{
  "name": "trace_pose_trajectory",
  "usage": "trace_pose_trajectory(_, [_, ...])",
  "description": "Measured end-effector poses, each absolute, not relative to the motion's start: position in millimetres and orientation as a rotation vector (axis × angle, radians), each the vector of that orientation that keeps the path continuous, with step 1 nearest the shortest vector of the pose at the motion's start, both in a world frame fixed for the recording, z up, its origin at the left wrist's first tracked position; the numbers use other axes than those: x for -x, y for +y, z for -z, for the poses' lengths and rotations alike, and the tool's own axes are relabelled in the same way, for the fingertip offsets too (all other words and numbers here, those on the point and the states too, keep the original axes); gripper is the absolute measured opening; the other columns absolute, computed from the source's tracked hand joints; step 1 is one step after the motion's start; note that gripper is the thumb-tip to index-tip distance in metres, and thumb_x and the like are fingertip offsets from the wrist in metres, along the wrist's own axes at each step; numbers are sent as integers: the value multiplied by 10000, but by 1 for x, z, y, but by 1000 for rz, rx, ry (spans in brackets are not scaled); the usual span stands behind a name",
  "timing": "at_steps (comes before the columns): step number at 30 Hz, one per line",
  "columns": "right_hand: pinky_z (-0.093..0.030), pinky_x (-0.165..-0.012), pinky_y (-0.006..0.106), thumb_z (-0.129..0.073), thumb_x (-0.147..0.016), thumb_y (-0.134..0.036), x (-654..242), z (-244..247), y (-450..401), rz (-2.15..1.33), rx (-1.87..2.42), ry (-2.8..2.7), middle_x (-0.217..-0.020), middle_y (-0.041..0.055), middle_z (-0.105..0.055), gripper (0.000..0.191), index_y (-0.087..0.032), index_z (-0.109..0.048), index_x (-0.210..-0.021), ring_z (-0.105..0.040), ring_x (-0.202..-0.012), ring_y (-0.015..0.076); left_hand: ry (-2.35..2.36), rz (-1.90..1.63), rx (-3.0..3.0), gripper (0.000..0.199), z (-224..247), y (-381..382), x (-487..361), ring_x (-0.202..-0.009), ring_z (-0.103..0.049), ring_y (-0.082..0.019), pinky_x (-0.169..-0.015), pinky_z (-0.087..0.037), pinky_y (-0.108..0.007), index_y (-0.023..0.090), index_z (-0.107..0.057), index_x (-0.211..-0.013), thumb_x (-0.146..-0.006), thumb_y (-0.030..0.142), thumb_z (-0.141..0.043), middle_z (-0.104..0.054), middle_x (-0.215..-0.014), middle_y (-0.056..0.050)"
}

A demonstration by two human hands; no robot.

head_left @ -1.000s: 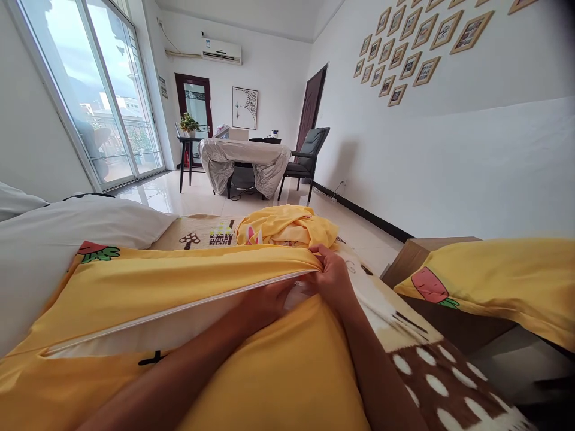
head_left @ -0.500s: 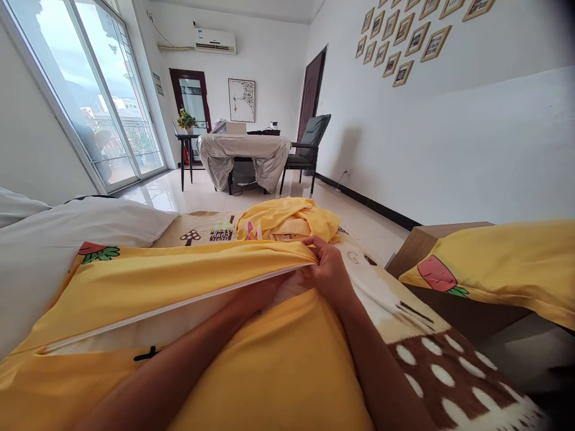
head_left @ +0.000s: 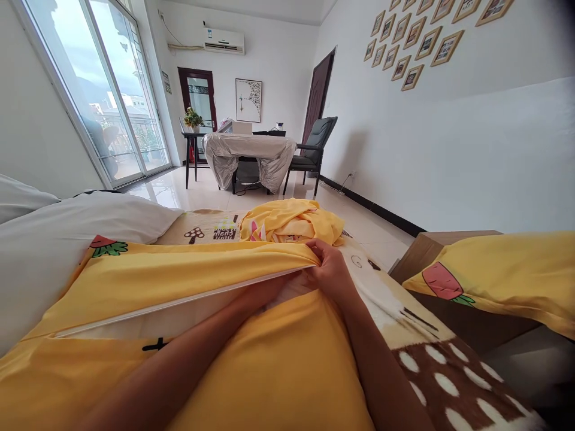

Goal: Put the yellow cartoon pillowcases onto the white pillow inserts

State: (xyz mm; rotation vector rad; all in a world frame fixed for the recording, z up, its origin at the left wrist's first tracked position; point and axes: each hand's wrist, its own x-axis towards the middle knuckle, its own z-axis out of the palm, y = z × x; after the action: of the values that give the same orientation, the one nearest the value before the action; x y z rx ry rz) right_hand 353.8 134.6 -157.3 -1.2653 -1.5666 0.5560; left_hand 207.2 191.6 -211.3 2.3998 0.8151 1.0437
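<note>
Supporting surface, as I view it remotely: a fleecy patterned blanket (head_left: 384,299); whatever underlies it is hidden from me. Reference landmark: the yellow cover (head_left: 179,269), lying over the blanket with its long, white-edged opening gaping. Beyond the cover I observe a crumpled yellow cloth (head_left: 291,218), heaped on the blanket, and a printed mushroom motif (head_left: 194,234). To the left of the cover, and against it, lies pale bedding (head_left: 108,212). To its right, I note a brown panel (head_left: 429,372) with white spots.

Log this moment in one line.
right hand: gripping edge of yellow cover | left forearm: entering cover, hand hidden | crumpled cloth: beyond cover
</note>
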Motion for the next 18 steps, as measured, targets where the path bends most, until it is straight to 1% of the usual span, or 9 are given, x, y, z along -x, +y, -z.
trace_pose_trajectory(2, [-455,-706,283,-544,-629,-207,-356,156,136,-360,1393,-1630,-842,40,-664,241,-167,-606,-859,-594,-787,189,801,-1015,-2360,419,201,181,-205,-1200,-536,-191,-1007,-484,-344,217,-452,-1336,-954,371,-375,-527,-1346,-42])
trace_pose_trajectory(4, [-445,-709,295,-524,-649,-229,-357,155,136,-282,1506,-1716,-822,47,-653,166,-166,-607,-779,-578,-787,198,793,-1015,-2260,428,192,171,-203,-1224,-513,-203,-1037,-456,-369,216,-462,-1326,-944,396,-397,-514,-1358,-46])
trace_pose_trajectory(7, [-434,-666,275,-487,-698,-241,-359,154,136,-377,1539,-1777,-784,30,-652,165,-172,-605,-788,-577,-748,186,795,-1027,-2091,436,186,161,-203,-1224,-514,-216,-1052,-435,-423,271,-465,-1324,-927,444,-417,-547,-1326,-29])
trace_pose_trajectory(9, [-425,-635,255,-484,-702,-234,-359,152,134,-407,1512,-1763,-763,18,-657,168,-175,-613,-792,-574,-722,175,834,-1034,-2073,443,187,160,-203,-1223,-514,-230,-1062,-418,-457,293,-481,-1308,-911,483,-427,-580,-1288,-32])
trace_pose_trajectory(11, [-406,-585,235,-504,-698,-258,-360,150,130,-422,1482,-1749,-681,2,-632,131,-170,-601,-700,-550,-660,160,857,-1040,-2141,443,193,163,-204,-1248,-489,-231,-1080,-392,-470,294,-483,-1303,-913,492,-413,-576,-1292,-35])
trace_pose_trajectory(14, [-373,-511,210,-543,-693,-331,-360,146,125,-520,1425,-1738,-560,-21,-551,207,-162,-549,-573,-494,-569,128,816,-1030,-2252,427,202,172,-205,-1261,-472,-216,-1097,-373,-463,277,-487,-1292,-928,474,-383,-528,-1345,-34])
trace_pose_trajectory(18, [-375,-494,203,-547,-690,-336,-361,144,120,-611,1393,-1729,-532,-21,-520,230,-162,-541,-538,-486,-561,128,781,-1035,-2247,420,206,174,-205,-1234,-497,-180,-1092,-396,-418,293,-463,-1307,-943,467,-345,-488,-1384,-16])
